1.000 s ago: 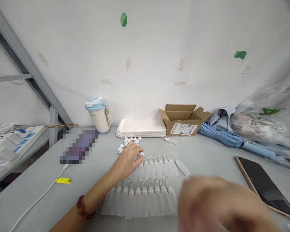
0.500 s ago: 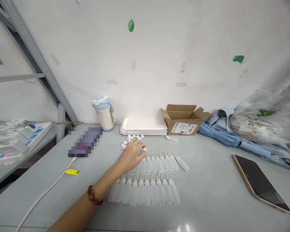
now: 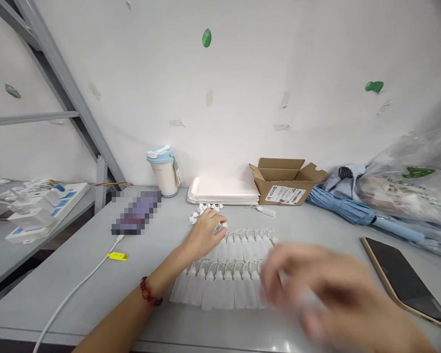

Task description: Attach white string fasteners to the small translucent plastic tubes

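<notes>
My left hand (image 3: 205, 230), with a red bead bracelet on its wrist, pinches a small white piece (image 3: 224, 225) between thumb and forefinger. Just behind it lies a heap of small white pieces (image 3: 196, 214). Translucent white tube-shaped tags with looped cords lie in two rows, the back row (image 3: 238, 249) partly under my left hand and the front row (image 3: 218, 290) nearer me. My right hand (image 3: 316, 289) hovers over the right end of the rows, smeared by motion with its fingers curled. Something pale shows near its fingers, too blurred to name.
A stack of white trays or envelopes (image 3: 224, 191), an open cardboard box (image 3: 286, 189) and a blue-lidded cup (image 3: 164, 174) stand by the wall. One loose tag (image 3: 266, 211) lies before the box. A phone (image 3: 400, 274) and folded umbrella (image 3: 356, 211) lie at right, a cabled pixelated device (image 3: 137, 213) at left.
My right hand has come into view from the lower right, over the right end of the rows. My left hand keeps its pinch near the heap. The view has shifted slightly.
</notes>
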`<state>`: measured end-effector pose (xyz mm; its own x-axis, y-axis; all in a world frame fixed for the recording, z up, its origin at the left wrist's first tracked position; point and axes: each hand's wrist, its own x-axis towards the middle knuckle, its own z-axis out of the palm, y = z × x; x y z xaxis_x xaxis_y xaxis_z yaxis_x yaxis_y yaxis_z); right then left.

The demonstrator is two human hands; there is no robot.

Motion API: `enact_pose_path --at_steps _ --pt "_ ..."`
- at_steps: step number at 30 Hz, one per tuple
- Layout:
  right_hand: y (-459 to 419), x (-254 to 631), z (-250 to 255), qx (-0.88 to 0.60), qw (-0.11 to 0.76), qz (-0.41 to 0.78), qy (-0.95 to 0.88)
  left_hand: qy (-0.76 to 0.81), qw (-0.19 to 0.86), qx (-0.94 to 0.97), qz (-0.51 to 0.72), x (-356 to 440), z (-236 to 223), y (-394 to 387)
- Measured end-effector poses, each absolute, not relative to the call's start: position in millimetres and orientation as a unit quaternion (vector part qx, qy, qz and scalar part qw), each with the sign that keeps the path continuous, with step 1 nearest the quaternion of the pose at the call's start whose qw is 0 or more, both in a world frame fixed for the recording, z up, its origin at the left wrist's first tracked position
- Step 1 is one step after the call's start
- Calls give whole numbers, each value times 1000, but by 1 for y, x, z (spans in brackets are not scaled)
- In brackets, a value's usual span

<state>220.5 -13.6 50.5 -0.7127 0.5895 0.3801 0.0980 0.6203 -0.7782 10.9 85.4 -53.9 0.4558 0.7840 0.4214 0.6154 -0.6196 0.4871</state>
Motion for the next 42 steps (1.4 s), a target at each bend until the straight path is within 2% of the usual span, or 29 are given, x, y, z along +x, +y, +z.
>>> enact_pose_path --at_steps 2,4,6,9,14,21,29,32,37,42 --pt "28 233 31 -319 325 391 -800 416 132 843 314 10 -54 85" --pt "63 251 6 -469 364 338 -731 418 132 843 312 10 -55 85" --pt "84 270 -15 -558 351 290 -694 416 133 844 310 9 -55 86" --pt "86 291 -28 -576 277 315 -702 411 132 847 311 9 -55 86" --pt "71 297 -20 -558 75 382 -733 408 143 849 304 11 -56 83" --pt "74 295 -26 -598 9 370 -711 414 149 846 301 12 -55 82" --pt "78 300 -32 -607 39 365 -705 437 152 832 307 11 -53 83" --pt "79 299 -32 -610 98 349 -705 446 176 820 313 11 -52 82" --pt "68 267 -29 -551 279 353 -702 458 299 769 330 16 -47 76" --pt "46 226 -28 -455 306 432 -716 409 454 714 342 23 -40 69"
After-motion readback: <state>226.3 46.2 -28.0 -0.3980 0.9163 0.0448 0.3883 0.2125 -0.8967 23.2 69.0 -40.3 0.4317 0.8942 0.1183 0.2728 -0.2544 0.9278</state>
